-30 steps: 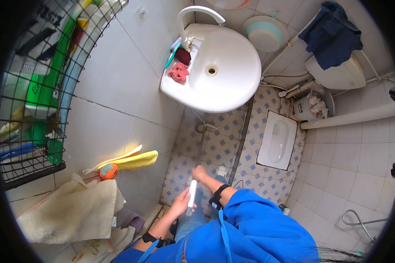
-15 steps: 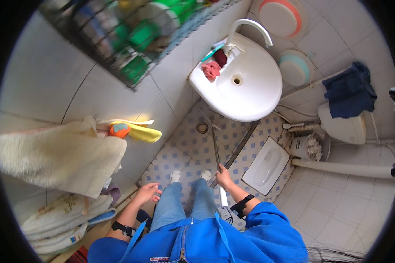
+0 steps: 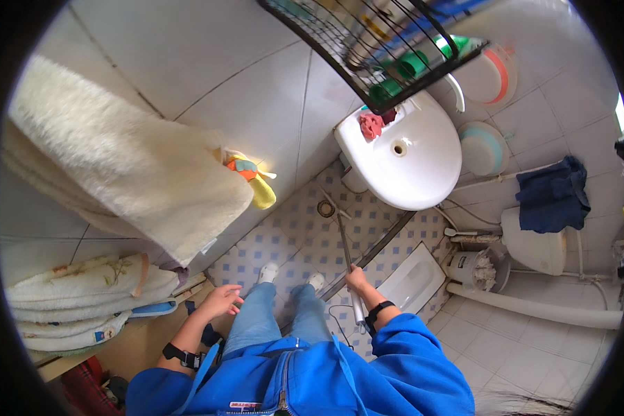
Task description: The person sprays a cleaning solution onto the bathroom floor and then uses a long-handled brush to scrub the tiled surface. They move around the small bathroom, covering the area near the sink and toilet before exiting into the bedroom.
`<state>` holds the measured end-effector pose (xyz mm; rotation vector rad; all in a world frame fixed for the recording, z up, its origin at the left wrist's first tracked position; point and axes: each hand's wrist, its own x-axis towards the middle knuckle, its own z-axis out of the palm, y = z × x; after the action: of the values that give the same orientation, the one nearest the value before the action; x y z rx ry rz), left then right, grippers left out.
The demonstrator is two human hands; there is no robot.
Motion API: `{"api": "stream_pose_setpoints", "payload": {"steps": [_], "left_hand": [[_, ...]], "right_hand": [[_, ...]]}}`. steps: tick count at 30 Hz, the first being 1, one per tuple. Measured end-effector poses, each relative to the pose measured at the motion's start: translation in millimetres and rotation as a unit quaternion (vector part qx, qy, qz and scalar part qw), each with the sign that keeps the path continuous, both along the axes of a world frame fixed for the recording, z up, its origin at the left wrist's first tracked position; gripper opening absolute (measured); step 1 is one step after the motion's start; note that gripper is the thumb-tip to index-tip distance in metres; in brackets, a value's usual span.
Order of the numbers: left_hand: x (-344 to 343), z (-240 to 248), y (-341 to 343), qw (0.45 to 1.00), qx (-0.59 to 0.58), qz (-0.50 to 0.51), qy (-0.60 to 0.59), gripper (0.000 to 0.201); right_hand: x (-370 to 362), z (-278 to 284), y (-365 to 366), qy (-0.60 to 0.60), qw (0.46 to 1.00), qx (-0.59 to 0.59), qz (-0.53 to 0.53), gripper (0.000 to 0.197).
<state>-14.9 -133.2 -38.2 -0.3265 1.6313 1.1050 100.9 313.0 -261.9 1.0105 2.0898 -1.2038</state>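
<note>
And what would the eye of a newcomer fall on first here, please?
Probably the bright blue jacket at the bottom, with the right hand around a long pole. Next, perhaps, the white washbasin at upper right, a crumpled pink cloth on it, and the large cream towel hanging at left.

Blue on White

On my feed, the right hand (image 3: 356,278) grips a grey pole (image 3: 344,239) with a whitish handle (image 3: 358,306). Ahead of it I see an off-white floor (image 3: 291,239) patterned with blue squares, a white sink (image 3: 430,163) and a coral cloth (image 3: 371,125). Left of the left hand (image 3: 222,302), a cream towel (image 3: 139,166). Between the hands, light-blue jeans (image 3: 255,324); behind them, a bright blue jacket (image 3: 256,378).
</note>
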Motion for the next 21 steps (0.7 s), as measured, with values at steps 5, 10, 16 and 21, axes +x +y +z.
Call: {"api": "stream_pose_setpoints", "payload": {"steps": [5, 10, 16, 21], "left_hand": [[8.3, -0.4, -34.5, 0.999, -0.011, 0.041, 0.006, 0.042], [28.4, -0.6, -52.1, 0.998, -0.033, 0.049, 0.002, 0.042], [41.2, 1.6, -60.3, 0.998, -0.031, 0.045, 0.008, 0.041], [33.7, -3.7, -57.6, 0.998, -0.017, 0.057, 0.009, 0.041]], "right_hand": [[-1.2, 21.6, 2.9, 0.026, 0.994, -0.049, -0.097, 0.044], [-54.5, 6.6, 16.2, 0.039, 0.992, -0.057, -0.101, 0.041], [-10.4, 10.4, 29.0, -0.034, 0.999, 0.0, -0.003, 0.048], [54.4, 16.7, 35.1, -0.021, 0.996, -0.053, 0.065, 0.059]]}}
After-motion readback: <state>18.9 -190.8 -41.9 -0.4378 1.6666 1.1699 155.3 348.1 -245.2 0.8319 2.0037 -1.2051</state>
